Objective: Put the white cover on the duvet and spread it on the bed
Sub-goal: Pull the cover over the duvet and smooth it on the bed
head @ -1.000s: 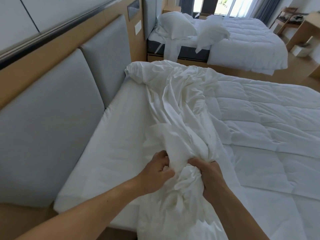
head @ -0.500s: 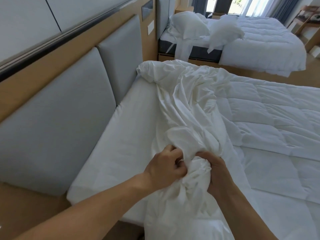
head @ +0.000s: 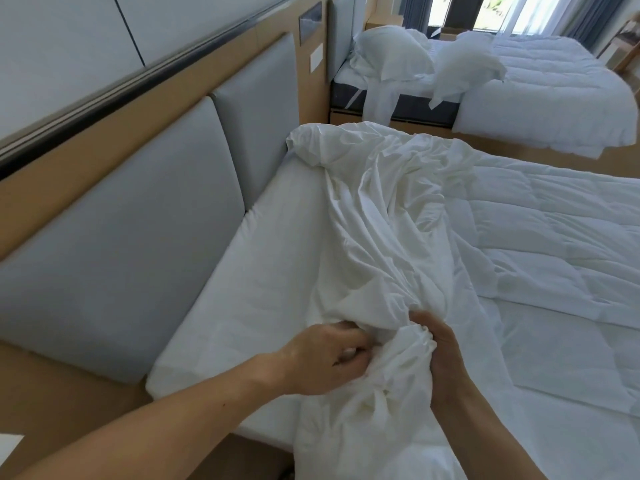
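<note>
The white cover (head: 384,216) lies bunched in a wrinkled band running from the bed's far corner down to me. The quilted white duvet (head: 554,244) spreads flat over the right part of the bed (head: 256,292), beside and partly under the cover. My left hand (head: 325,358) grips a gathered fold of the cover, fingers curled into the cloth. My right hand (head: 440,348) grips the same bunch from the right side. The two hands sit close together near the bed's near edge.
A grey padded headboard (head: 131,237) in a wooden frame runs along the left of the bed. A second bed (head: 540,95) with pillows and a white duvet stands behind, across a narrow strip of wooden floor. Curtains and a window are at the far end.
Both hands have worked further up the bunched cover, gathering more cloth. The view has shifted left and closer to the bed.
</note>
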The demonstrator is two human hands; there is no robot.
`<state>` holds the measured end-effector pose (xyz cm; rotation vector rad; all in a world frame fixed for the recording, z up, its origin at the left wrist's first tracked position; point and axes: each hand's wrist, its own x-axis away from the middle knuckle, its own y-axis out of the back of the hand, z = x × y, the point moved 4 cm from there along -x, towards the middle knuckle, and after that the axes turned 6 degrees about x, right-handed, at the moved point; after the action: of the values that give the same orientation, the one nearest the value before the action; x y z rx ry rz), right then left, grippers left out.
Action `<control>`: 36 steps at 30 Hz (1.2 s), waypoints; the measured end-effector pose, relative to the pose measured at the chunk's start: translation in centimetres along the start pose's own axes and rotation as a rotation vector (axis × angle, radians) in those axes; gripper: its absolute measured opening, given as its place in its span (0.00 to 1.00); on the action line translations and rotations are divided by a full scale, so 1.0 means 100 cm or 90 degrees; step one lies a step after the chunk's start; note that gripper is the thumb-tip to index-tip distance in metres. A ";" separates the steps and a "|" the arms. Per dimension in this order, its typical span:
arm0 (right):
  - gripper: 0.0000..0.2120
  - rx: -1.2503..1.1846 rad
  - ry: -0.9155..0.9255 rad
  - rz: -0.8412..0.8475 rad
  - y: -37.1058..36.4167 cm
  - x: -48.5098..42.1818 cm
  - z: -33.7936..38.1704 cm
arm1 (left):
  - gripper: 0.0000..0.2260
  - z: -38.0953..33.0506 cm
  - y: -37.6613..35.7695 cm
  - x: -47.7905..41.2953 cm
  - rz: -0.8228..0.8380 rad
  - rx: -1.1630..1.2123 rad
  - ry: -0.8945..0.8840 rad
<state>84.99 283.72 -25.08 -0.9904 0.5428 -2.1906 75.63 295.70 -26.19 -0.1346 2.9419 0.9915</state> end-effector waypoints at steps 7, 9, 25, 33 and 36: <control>0.11 0.034 0.000 0.023 0.012 -0.005 0.014 | 0.21 0.023 0.019 -0.008 -0.247 0.210 0.235; 0.19 0.067 -0.006 0.017 0.015 -0.006 0.011 | 0.02 0.017 0.014 -0.018 -0.241 0.284 0.239; 0.14 0.305 -0.034 0.000 0.037 0.004 0.021 | 0.04 -0.004 -0.002 -0.043 -0.275 0.372 0.243; 0.16 0.277 -0.010 0.026 0.037 0.001 0.024 | 0.03 -0.005 -0.006 -0.040 -0.287 0.369 0.211; 0.20 0.278 -0.050 0.081 0.035 0.000 0.026 | 0.04 -0.005 -0.006 -0.040 -0.309 0.403 0.208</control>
<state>88.41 281.04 -25.58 -0.7767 0.0781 -2.0264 79.63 295.19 -25.87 -0.9952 3.0771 -0.0360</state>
